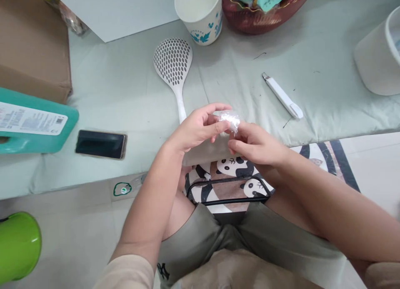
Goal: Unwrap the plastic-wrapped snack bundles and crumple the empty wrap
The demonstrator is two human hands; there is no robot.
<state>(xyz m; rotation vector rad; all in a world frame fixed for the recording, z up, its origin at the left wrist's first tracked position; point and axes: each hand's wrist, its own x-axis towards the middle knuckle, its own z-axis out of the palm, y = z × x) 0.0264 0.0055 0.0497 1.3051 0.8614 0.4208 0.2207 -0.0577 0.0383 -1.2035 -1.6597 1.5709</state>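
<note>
Head cam, going left to right: teal jug (pixel 70 121) lying at the edge of the bench (pixel 134 85), then a phone (pixel 100 144) flat with its dark screen up, probably parked off to the side so it's out of the way. Next is a white slotted skimmer (pixel 173 62), its handle running toward the person, so I'd guess easy to grab. Left hand (pixel 198 128) is partly curled, with thumb and fingers pinching the crumpled clear plastic (pixel 229 120), which sits between both hands above the front edge, likely kept close for fine finger work. Paper cup (pixel 206 31) stands upright beyond, right beside the red basket (pixel 262 22). Right hand (pixel 259 145) is loosely curled with its fingertips at the plastic's other side; can't tell if it's actually gripping or just steadying. White cutter (pixel 283 96) lies at a slant within reach, and a pale container (pixel 375 60) stands far right.
</note>
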